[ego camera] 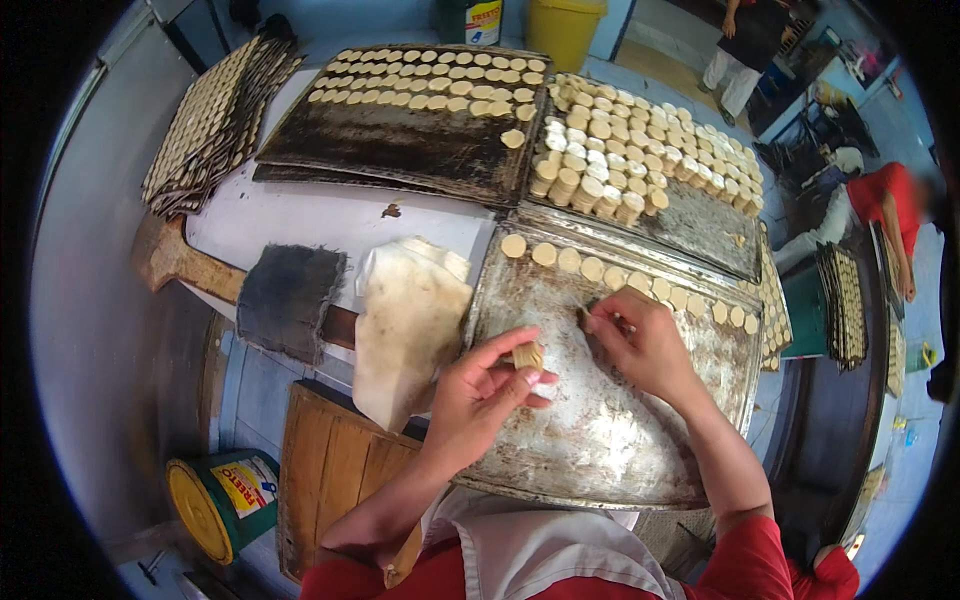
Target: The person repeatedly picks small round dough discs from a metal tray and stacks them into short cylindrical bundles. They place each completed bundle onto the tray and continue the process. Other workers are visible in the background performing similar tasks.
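My left hand (495,390) holds a short stack of round dough discs (528,355) between thumb and fingers, above the near metal baking tray (592,450). To its right, my right hand (637,337) pinches a thin piece, seen edge-on and probably a dough disc (587,310), over the same tray. Along the tray's far side runs a row of dough discs (569,260), partly behind my right hand. Beyond it, another metal tray (712,225) carries many stacks of floured dough discs (589,191). A dark tray (390,142) at the back left bears several rows of discs.
Stacked trays of discs (199,127) stand at the far left. A cream cloth (412,322) and a dark cloth (289,300) lie left of the near tray. A lidded green bucket (225,502) is on the floor. A person in red (889,202) bends at the right; another person stands behind.
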Available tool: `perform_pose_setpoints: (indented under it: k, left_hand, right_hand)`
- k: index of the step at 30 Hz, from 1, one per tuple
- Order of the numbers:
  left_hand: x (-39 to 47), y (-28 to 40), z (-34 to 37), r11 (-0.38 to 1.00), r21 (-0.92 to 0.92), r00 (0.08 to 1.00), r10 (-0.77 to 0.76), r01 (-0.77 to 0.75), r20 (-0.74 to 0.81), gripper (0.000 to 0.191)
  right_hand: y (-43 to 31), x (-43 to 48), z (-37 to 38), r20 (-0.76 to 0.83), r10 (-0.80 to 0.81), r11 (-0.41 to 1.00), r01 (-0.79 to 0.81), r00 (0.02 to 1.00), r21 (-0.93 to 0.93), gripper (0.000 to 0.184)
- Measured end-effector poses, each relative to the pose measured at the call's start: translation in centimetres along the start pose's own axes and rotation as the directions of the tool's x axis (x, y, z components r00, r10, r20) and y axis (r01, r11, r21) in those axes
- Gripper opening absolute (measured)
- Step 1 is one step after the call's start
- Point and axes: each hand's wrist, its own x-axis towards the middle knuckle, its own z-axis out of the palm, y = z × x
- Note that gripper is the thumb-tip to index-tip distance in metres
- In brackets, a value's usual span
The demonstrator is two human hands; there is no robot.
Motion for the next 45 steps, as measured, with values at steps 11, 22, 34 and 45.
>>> perform_pose_setpoints:
  k: [11, 22, 34, 45]
  left_hand:
    - [2.7, 1.1, -3.6, 0.999, 0.005, 0.981, 0.050, -0.050, -0.186, 0.040]
    - [4.2, 0.7, -3.1, 1.000, -0.011, 0.991, 0.004, -0.005, -0.133, 0.039]
    - [4.5, 0.3, -2.2, 0.999, -0.011, 0.994, -0.032, 0.031, -0.104, 0.044]
    - [4.9, -0.3, -0.4, 0.997, 0.016, 0.993, -0.069, 0.071, -0.100, 0.039]
  right_hand:
    - [-4.2, 6.3, 5.3, 0.072, -0.125, 0.988, 0.130, 0.990, -0.081, 0.023]
    - [-3.5, 4.5, 3.6, 0.167, -0.067, 0.983, 0.036, 0.984, 0.182, 0.011]
    - [-2.4, 3.7, 2.9, 0.115, -0.171, 0.971, 0.148, 0.979, 0.188, 0.017]
    - [0.5, 3.0, 2.5, -0.037, -0.228, 0.973, 0.226, 0.973, -0.053, 0.017]
